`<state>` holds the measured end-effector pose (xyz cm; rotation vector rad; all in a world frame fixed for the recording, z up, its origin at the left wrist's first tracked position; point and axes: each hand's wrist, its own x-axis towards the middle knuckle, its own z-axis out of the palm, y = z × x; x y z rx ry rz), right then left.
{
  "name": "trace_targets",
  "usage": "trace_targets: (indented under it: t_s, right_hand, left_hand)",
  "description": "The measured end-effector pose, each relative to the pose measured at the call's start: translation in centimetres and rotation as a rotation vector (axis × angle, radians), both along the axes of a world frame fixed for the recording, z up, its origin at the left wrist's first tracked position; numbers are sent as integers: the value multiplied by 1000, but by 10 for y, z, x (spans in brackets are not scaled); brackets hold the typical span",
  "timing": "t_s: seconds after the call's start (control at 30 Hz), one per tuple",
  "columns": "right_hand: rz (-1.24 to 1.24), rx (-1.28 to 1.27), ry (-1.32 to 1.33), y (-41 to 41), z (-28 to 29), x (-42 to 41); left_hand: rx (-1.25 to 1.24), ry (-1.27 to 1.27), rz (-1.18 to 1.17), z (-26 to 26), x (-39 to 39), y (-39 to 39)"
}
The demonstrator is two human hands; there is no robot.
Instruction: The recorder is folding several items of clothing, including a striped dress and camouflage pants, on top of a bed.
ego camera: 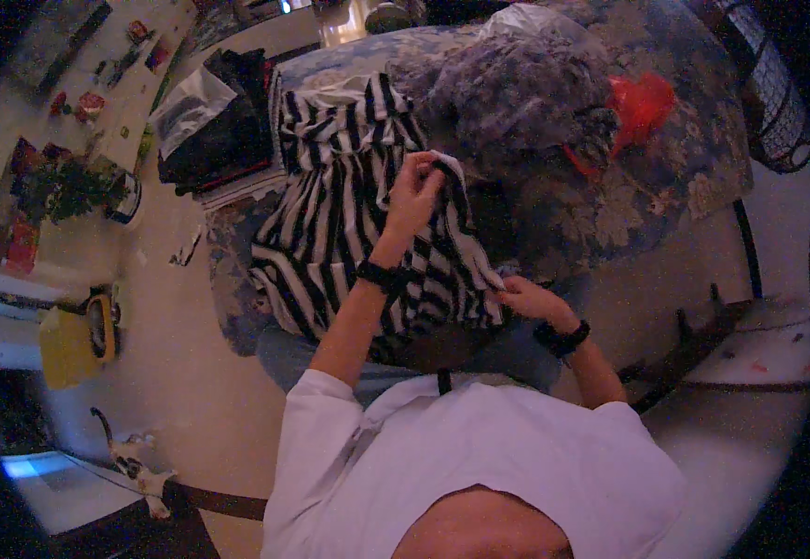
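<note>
A black-and-white striped garment (328, 209) lies spread over the front edge of a bed with a floral cover (608, 209) and over my lap. My left hand (415, 192) pinches the garment's edge near its upper right part, where a white strip shows. Lower and to the right, my right hand (534, 300) grips the same edge at its lower end, so the edge runs slanting between both hands. Each wrist bears a black band. The fingertips of my right hand are partly hidden by the cloth.
Behind lies a heap of greyish fluffy fabric (517, 91) beside a red plastic bag (643, 105). Dark folded clothes (220, 147) with a clear plastic wrap sit at the left. A cat (139, 465) is on the floor at the lower left, below a yellow container (66, 346).
</note>
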<state>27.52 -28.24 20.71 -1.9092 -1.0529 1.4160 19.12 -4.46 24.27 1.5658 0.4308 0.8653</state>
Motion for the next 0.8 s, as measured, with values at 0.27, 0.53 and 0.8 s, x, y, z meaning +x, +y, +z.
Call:
trace_targets:
  t_s: [0.27, 0.53, 0.8]
  right_hand:
    - [-293, 277, 176, 30, 60, -10]
    - [-90, 354, 367, 50, 60, 5]
    - [-204, 559, 486, 55, 30, 6]
  left_hand:
    - [-97, 349, -773, -13, -25, -53]
    - [270, 618, -757, 26, -46, -27]
    - [323, 343, -391, 45, -43, -20]
